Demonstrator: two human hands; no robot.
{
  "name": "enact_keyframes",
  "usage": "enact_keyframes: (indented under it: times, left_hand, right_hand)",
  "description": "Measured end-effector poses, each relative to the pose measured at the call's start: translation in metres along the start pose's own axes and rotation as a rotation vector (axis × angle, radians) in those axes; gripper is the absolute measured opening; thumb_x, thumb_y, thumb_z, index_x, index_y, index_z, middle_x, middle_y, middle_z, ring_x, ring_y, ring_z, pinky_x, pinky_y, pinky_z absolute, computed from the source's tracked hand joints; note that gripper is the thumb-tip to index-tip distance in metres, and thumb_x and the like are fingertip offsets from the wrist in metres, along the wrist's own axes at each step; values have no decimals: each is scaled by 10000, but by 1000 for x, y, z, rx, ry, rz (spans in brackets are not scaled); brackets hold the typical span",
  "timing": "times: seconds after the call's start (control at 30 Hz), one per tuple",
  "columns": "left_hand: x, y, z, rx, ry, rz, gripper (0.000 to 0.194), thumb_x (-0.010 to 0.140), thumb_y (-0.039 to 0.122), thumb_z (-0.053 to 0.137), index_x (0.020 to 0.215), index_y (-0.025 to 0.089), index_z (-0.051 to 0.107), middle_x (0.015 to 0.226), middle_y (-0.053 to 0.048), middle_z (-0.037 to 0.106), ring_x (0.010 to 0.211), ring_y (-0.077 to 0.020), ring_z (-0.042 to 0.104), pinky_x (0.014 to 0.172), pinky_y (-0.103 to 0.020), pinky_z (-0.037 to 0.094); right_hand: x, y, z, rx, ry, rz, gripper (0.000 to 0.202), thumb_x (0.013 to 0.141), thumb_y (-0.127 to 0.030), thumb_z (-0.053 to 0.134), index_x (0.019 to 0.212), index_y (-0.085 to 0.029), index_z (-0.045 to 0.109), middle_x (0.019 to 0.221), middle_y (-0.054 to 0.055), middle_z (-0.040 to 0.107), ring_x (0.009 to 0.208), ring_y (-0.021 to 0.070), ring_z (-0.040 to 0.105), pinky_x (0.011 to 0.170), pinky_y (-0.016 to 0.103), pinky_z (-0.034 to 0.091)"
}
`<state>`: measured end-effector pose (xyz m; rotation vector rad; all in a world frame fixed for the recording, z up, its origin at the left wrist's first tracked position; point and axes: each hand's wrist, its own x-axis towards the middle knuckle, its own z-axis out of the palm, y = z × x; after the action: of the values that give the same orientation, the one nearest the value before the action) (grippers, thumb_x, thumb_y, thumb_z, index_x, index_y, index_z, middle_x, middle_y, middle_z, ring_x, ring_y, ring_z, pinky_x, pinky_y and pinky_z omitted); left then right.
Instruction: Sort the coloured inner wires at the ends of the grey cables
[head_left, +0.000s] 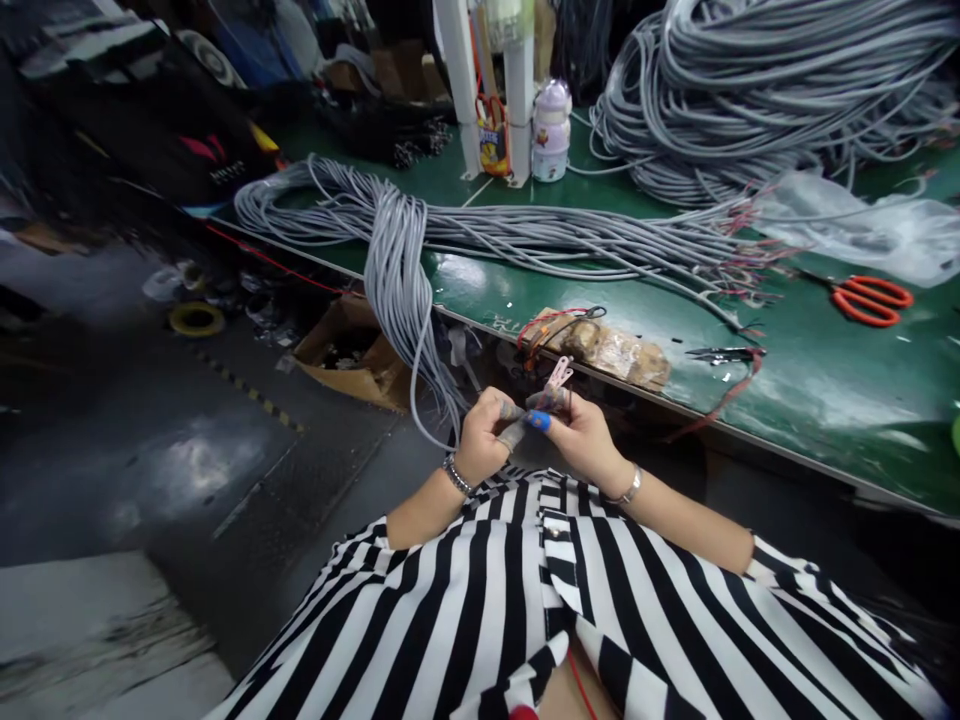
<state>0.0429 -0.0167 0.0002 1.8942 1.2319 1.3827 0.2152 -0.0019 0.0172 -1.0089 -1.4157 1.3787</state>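
Observation:
My left hand is closed in a pinch in front of my body, its fingertips wrapped in grey tape. Whatever it pinches is too small or hidden to make out. Close against it, my right hand is also closed, with a blue cover on the thumb. A small pale pink slotted piece sticks up from the right fingers. Hanging off the bench edge, a bundle of grey cables reaches down to just beside my left hand. The rest of the cables lie along the bench, their stripped ends showing red wires at the right.
On the green bench lie a taped brown block, small black snips and orange-handled scissors. Behind stand a lilac bottle and a large grey cable coil. A cardboard box sits below the bench edge.

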Motion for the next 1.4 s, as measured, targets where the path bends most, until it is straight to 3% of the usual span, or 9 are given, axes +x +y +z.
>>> enact_keyframes:
  times: [0.23, 0.47, 0.63, 0.77, 0.87, 0.97, 1.13, 1.27, 1.4]
  left_hand:
    - [-8, -2, 3, -389, -54, -387, 313, 784, 459, 715, 820, 173, 594, 799, -1, 584, 570, -91, 578, 519, -223, 469]
    - [-10, -14, -10, -797, -560, -709, 533, 760, 631, 672, 902, 120, 618, 655, -52, 682, 385, -92, 558, 372, -178, 375]
    - [-11, -12, -12, -1058, -271, -705, 445, 714, 533, 768, 743, 112, 629, 395, 67, 435, 296, -15, 274, 345, -154, 202]
    - [0, -9, -24, -1205, 90, -651, 301, 816, 397, 705, 722, 123, 620, 393, 89, 339, 316, -22, 247, 376, -160, 227]
    - [4, -10, -32, -1176, 184, -597, 284, 828, 381, 701, 733, 125, 621, 406, 88, 354, 327, -21, 269, 388, -158, 221]
    - [-2, -12, -25, -1064, 132, -568, 354, 770, 453, 753, 743, 127, 618, 409, 84, 403, 333, -19, 291, 393, -160, 221]
    - [-20, -16, -1, -919, 61, -578, 486, 673, 580, 782, 728, 139, 585, 409, 75, 451, 339, -32, 344, 366, -172, 196]
    - [-23, -17, -1, -875, -79, -589, 540, 631, 620, 788, 769, 131, 605, 422, 66, 480, 340, -32, 361, 364, -171, 205]
    - [-16, -15, -12, -917, -337, -680, 610, 628, 693, 738, 771, 112, 618, 464, 23, 540, 351, -48, 384, 363, -190, 234]
  right_hand:
    - [4, 6, 6, 392, -42, 268, 349, 628, -430, 823, 790, -167, 661, 589, -36, 521, 459, 49, 309, 413, 206, 228]
    - [9, 0, 3, 577, -260, 446, 387, 599, -402, 853, 691, -153, 572, 587, -49, 497, 422, 6, 228, 383, 171, 102]
    - [12, 0, 6, 482, -287, 524, 424, 579, -412, 849, 716, -166, 533, 603, -54, 527, 407, 8, 259, 371, 161, 129]
    - [4, 4, 5, 125, -216, 308, 333, 687, -421, 774, 718, -170, 558, 586, -40, 539, 460, 54, 391, 433, 193, 326]
    - [-6, -6, 1, -132, -189, -63, 194, 818, -364, 668, 811, -172, 634, 693, 14, 625, 596, 118, 542, 585, 263, 466]
    - [-11, -22, 4, -318, -171, -373, 198, 870, -313, 619, 1013, -186, 671, 817, 46, 668, 641, 138, 567, 627, 286, 487]
    - [-1, -18, 23, -406, -40, -382, 406, 875, -270, 619, 1267, -175, 576, 816, 41, 653, 634, 152, 581, 614, 293, 510]
    - [7, -8, 19, -379, -127, -475, 185, 917, -217, 564, 1085, -201, 640, 984, 75, 680, 866, 184, 648, 788, 322, 534]
    - [9, -14, -6, -489, -312, -607, 120, 933, -209, 530, 957, -191, 646, 868, 65, 640, 767, 158, 603, 698, 277, 506]
